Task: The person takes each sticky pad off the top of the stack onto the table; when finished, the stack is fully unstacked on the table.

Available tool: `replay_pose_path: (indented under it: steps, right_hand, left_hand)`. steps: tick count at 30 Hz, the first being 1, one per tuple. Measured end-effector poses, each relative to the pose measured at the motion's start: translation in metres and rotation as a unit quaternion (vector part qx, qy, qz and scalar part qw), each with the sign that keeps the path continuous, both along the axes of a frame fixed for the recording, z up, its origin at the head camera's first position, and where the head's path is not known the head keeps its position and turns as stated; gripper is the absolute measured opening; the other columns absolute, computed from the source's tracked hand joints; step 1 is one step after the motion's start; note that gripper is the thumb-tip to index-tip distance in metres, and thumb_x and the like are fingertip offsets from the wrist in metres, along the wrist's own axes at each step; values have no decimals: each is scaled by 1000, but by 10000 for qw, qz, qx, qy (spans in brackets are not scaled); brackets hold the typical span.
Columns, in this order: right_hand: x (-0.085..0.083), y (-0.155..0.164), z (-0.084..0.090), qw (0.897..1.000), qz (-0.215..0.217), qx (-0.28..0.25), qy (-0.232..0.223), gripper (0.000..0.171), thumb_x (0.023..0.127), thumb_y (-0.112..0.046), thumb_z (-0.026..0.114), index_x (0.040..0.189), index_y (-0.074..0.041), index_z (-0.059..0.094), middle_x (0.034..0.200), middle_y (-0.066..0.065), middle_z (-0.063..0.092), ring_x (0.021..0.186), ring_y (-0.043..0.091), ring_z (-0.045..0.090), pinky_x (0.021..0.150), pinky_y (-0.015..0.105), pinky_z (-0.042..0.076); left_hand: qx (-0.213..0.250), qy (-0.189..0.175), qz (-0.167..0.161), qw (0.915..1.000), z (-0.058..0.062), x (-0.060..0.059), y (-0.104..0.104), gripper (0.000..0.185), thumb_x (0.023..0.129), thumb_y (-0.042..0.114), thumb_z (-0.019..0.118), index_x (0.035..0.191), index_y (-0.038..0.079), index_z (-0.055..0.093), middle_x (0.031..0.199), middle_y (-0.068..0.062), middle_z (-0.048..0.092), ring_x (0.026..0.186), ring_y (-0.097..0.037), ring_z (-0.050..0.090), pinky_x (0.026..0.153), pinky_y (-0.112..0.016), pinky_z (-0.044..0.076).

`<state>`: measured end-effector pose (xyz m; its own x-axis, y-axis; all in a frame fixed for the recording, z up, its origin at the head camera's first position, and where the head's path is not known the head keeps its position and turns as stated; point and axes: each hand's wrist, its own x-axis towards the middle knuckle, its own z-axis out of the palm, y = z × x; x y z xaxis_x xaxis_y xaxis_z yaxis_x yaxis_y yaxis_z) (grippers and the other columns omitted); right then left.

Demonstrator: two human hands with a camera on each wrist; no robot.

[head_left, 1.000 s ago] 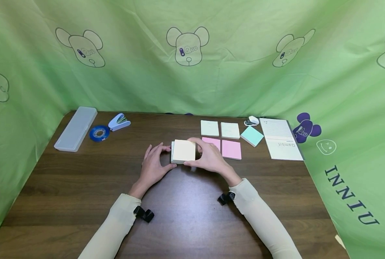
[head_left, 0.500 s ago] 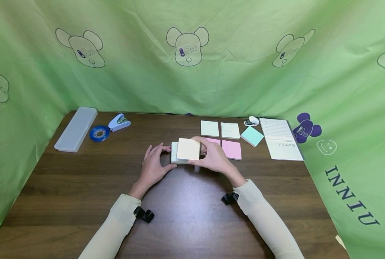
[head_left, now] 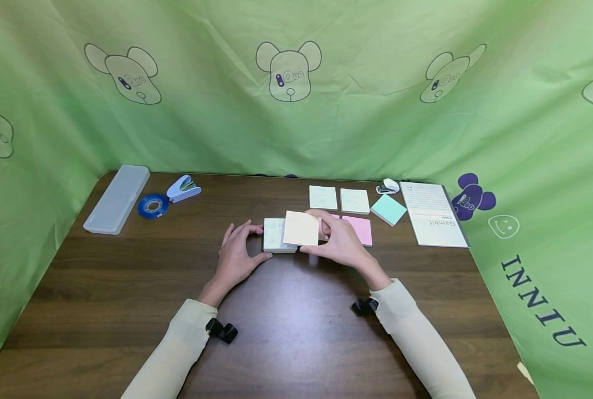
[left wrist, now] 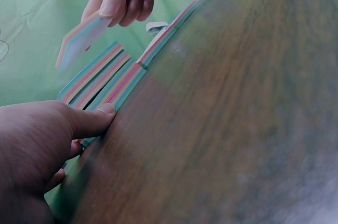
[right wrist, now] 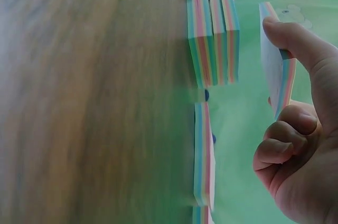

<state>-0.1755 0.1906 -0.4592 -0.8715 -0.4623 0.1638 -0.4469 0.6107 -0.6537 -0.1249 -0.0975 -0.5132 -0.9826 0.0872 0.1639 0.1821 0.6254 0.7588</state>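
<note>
A dark wood-grain table (head_left: pixel 286 332) stood inside green cloth walls (head_left: pixel 356 83) printed with bear heads; one wall read "INNIU" (head_left: pixel 541 302). A notepad (head_left: pixel 433 213) at the right bore the word "Gambit". The right hand (head_left: pixel 338 244) pinched a pale yellow sticky-note pad (head_left: pixel 301 228) between thumb and fingers, lifted just above and right of the sticky-note stack (head_left: pixel 275 235). The left hand (head_left: pixel 236 257) lay relaxed, thumb touching that stack's near edge.

Dark wood table (head_left: pixel 286 332); green bear-print cloth (head_left: pixel 326 122) behind.
</note>
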Motion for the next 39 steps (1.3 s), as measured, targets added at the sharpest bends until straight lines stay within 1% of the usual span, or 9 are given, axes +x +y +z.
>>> replay_pose_path:
  steps: [5,11,16,19,23,29,31,35,39]
  right_hand:
    - [1,9,2,9999,-74,-89,-15,84,76,-30,103,149,-12,65,72,-9,39,68,11,38,63,28,35]
    - [5,20,3,9996,-170,-192,-131,82,76,-28,103,149,-15,66,72,-9,37,70,11,39,63,27,36]
    - [8,30,2,9993,-176,-259,-211,82,78,-25,102,150,-14,64,70,-6,49,71,14,49,69,29,44]
    - [9,36,3,9991,-224,-259,-260,81,79,-25,102,150,-15,64,71,-8,45,72,12,46,70,28,43]
    - [12,44,5,9989,-338,-215,-225,81,77,-25,103,148,-15,65,77,-9,31,73,11,33,69,29,38]
    - [16,59,4,9987,-419,-201,-195,82,75,-24,104,147,-15,66,78,-9,30,74,10,35,75,29,50]
    - [17,65,2,9988,-404,-189,-178,82,75,-23,104,147,-14,66,78,-9,29,74,9,35,74,28,48]
    - [18,75,0,9991,-298,-226,-181,83,76,-21,104,149,-10,65,79,-8,29,74,8,33,70,27,40]
    - [18,85,-1,9986,-276,-322,-306,86,76,-18,104,152,-12,65,80,-8,30,76,9,34,70,25,41]
  left_hand:
    - [20,-21,10,10000,0,0,-1,60,82,17,101,129,2,67,144,-13,72,158,-36,47,141,-48,10]
    - [30,-23,-4,10000,2,0,-1,59,82,16,101,129,2,67,145,-13,72,159,-36,46,141,-48,9]
    - [-10,5,-6,10000,1,0,0,59,82,16,101,129,2,67,143,-14,72,158,-37,46,141,-49,10]
    - [-22,11,7,10000,2,0,0,59,82,16,101,129,2,68,143,-14,73,158,-37,47,141,-49,10]
    - [-4,-6,12,10000,2,1,0,58,82,16,101,128,2,68,143,-14,73,158,-37,47,141,-48,10]
    - [-13,-39,13,10000,3,1,0,58,82,15,101,128,2,68,144,-14,72,159,-36,46,141,-48,10]
    - [-6,-44,16,10000,3,1,0,58,82,15,101,128,2,68,144,-14,72,159,-36,46,141,-47,9]
    - [-3,-28,7,10000,3,1,0,58,82,15,101,129,2,68,144,-14,72,159,-36,46,141,-48,9]
    - [6,-47,-4,10000,3,1,0,58,83,15,101,128,2,68,144,-14,72,159,-36,45,141,-48,10]
